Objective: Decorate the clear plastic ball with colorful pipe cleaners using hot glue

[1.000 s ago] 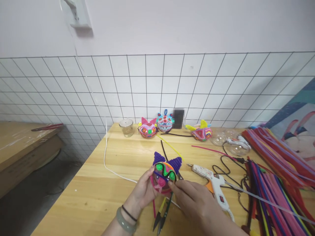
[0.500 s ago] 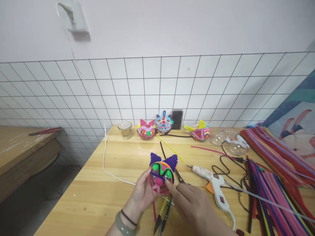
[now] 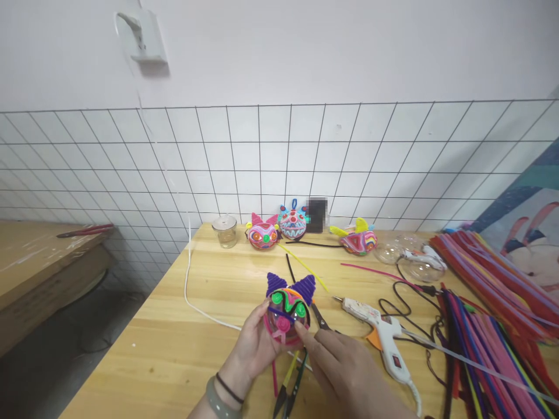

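Note:
My left hand (image 3: 255, 340) is closed round a clear ball ornament (image 3: 299, 322) with a cat-like face made of pipe cleaners. The ornament has two purple ears (image 3: 303, 287), green spiral eyes, and a pink spiral nose. A dark blue pipe cleaner (image 3: 279, 312) lies across the face above the nose. My right hand (image 3: 338, 361) has its index fingertip at the right end of this strip, against the ball; its thumb is mostly hidden. Below the ornament lie dark-bladed scissors (image 3: 282, 400) and pipe cleaner pieces. Another pair of scissors (image 3: 321, 316) lies partly behind my right hand.
A white glue gun (image 3: 384, 334) with its cord lies at right, beside bundles of coloured pipe cleaners (image 3: 484, 349). Finished ornaments (image 3: 262, 234), a glass cup (image 3: 225, 231) and clear plastic shells (image 3: 386, 251) stand along the back. A white cable (image 3: 201, 311) crosses the left side.
The view has shifted slightly, so the background sits a little further right. Both hands keep almost the same hold, with the ornament tipped very slightly and the right fingertip still at the blue strip.

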`<state>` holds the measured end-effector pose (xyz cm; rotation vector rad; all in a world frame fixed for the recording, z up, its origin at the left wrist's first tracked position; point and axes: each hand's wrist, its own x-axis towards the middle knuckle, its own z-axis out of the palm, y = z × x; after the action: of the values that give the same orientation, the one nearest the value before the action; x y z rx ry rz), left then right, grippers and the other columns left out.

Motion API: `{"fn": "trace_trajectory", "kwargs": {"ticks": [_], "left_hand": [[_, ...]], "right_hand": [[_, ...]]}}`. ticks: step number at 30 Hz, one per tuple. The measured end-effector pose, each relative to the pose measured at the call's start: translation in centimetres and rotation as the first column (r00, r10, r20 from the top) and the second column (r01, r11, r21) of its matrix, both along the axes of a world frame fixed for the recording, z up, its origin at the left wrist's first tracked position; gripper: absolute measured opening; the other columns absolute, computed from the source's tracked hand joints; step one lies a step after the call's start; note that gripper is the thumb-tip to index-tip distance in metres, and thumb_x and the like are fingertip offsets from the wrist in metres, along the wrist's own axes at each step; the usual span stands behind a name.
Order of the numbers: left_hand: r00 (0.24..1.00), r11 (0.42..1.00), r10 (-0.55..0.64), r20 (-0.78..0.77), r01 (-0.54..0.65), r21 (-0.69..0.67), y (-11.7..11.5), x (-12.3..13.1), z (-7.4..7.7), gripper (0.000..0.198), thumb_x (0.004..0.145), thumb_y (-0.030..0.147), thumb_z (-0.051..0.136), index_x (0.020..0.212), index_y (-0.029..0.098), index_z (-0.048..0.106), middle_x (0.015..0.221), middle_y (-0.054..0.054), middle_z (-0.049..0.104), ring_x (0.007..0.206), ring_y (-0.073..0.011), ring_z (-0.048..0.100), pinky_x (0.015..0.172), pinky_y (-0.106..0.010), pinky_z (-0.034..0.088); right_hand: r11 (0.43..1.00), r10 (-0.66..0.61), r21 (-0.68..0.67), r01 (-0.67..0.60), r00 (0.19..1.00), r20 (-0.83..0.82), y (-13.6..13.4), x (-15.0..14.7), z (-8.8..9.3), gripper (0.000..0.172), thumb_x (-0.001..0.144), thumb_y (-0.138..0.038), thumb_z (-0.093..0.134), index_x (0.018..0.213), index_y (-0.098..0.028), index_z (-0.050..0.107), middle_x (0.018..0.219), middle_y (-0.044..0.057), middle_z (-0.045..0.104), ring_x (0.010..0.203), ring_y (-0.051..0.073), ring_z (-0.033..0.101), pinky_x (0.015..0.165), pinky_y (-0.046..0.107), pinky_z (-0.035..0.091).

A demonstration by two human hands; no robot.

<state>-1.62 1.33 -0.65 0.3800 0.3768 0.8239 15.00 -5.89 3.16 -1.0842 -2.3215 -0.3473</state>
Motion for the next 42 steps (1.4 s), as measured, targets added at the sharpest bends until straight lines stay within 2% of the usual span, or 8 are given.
{"fn": "trace_trajectory", "kwargs": {"ticks": [4, 7, 14, 19, 23, 31, 35, 42], "left_hand": [[0.999, 0.999, -0.032, 0.012, 0.031, 0.013, 0.1, -0.1, 0.0, 0.031, 0.08, 0.04, 0.059, 0.092, 0.014, 0.071, 0.077, -0.01, 0.073, 0.071, -0.0222, 0.067, 0.068, -0.035, 0.051], [0.998, 0.999, -0.047, 0.032, 0.047, 0.015, 0.1, -0.1, -0.2, 0.033, 0.082, 0.04, 0.057, 0.093, 0.012, 0.071, 0.078, -0.01, 0.073, 0.072, -0.0212, 0.067, 0.067, -0.033, 0.051], [0.996, 0.998, -0.059, 0.068, 0.058, 0.019, 0.1, -0.1, -0.5, 0.035, 0.086, 0.039, 0.052, 0.096, 0.011, 0.071, 0.082, -0.01, 0.074, 0.074, -0.0206, 0.068, 0.071, -0.034, 0.051], [0.997, 0.999, -0.039, 0.06, 0.039, 0.007, 0.1, -0.2, -0.3, 0.034, 0.086, 0.038, 0.053, 0.097, 0.012, 0.071, 0.093, -0.011, 0.075, 0.08, -0.0215, 0.069, 0.076, -0.035, 0.05], [0.998, 0.999, -0.033, 0.061, 0.032, 0.006, 0.2, -0.1, -0.2, 0.034, 0.084, 0.038, 0.056, 0.097, 0.01, 0.071, 0.086, -0.011, 0.075, 0.078, -0.023, 0.069, 0.074, -0.035, 0.051], [0.993, 0.994, 0.106, 0.056, -0.105, -0.024, 0.1, 0.2, -0.1, 0.019, 0.078, 0.027, 0.065, 0.092, 0.014, 0.068, 0.091, -0.01, 0.074, 0.081, -0.0234, 0.068, 0.076, -0.037, 0.05], [0.991, 0.991, 0.131, 0.019, -0.132, 0.009, 0.0, 0.3, 0.0, 0.02, 0.078, 0.026, 0.066, 0.094, 0.015, 0.065, 0.088, -0.008, 0.073, 0.076, -0.0221, 0.068, 0.071, -0.035, 0.051], [0.991, 0.986, 0.129, 0.033, -0.132, 0.103, 0.0, 0.3, 0.2, 0.028, 0.077, 0.027, 0.067, 0.103, 0.016, 0.063, 0.098, -0.011, 0.072, 0.086, -0.0257, 0.069, 0.076, -0.037, 0.051]], "right_hand": [[0.998, 0.022, -0.059, -0.019, 0.999, 0.042, -0.1, 0.3, 0.3, 0.039, 0.092, -0.006, 0.032, 0.129, -0.004, 0.045, 0.069, 0.004, 0.06, 0.055, 0.014, 0.056, 0.048, 0.024, 0.043], [0.999, 0.022, -0.047, -0.019, 0.998, 0.061, -0.1, 0.5, 0.3, 0.04, 0.091, -0.003, 0.031, 0.129, -0.005, 0.044, 0.068, 0.003, 0.06, 0.055, 0.014, 0.056, 0.048, 0.024, 0.043], [0.996, 0.016, -0.09, -0.012, 0.999, 0.051, 0.2, 0.4, 0.0, 0.047, 0.088, 0.0, 0.031, 0.133, -0.006, 0.039, 0.07, 0.003, 0.061, 0.056, 0.015, 0.057, 0.049, 0.024, 0.043], [0.994, 0.036, -0.109, -0.031, 0.998, 0.045, 0.3, 0.4, -0.3, 0.051, 0.086, 0.001, 0.03, 0.136, -0.005, 0.035, 0.072, 0.004, 0.062, 0.056, 0.016, 0.058, 0.049, 0.025, 0.045], [0.993, 0.029, -0.116, -0.022, 0.998, 0.055, 0.2, 0.6, -0.4, 0.05, 0.087, 0.001, 0.029, 0.137, -0.006, 0.034, 0.072, 0.004, 0.062, 0.057, 0.016, 0.058, 0.05, 0.025, 0.045], [1.0, -0.006, -0.03, 0.008, 0.996, 0.085, 0.4, 0.9, -0.5, 0.036, 0.098, -0.011, 0.023, 0.127, -0.007, 0.045, 0.061, 0.0, 0.056, 0.048, 0.014, 0.056, 0.044, 0.024, 0.039], [0.999, -0.026, -0.019, 0.028, 0.995, 0.095, 0.3, 1.3, -0.7, 0.041, 0.099, -0.012, 0.016, 0.132, -0.009, 0.04, 0.061, 0.0, 0.057, 0.047, 0.013, 0.057, 0.044, 0.023, 0.039], [0.997, -0.024, -0.067, 0.032, 0.992, 0.122, 0.3, 1.8, -1.4, 0.044, 0.097, -0.011, 0.02, 0.139, -0.011, 0.033, 0.064, 0.0, 0.059, 0.05, 0.014, 0.06, 0.045, 0.022, 0.042]]}}
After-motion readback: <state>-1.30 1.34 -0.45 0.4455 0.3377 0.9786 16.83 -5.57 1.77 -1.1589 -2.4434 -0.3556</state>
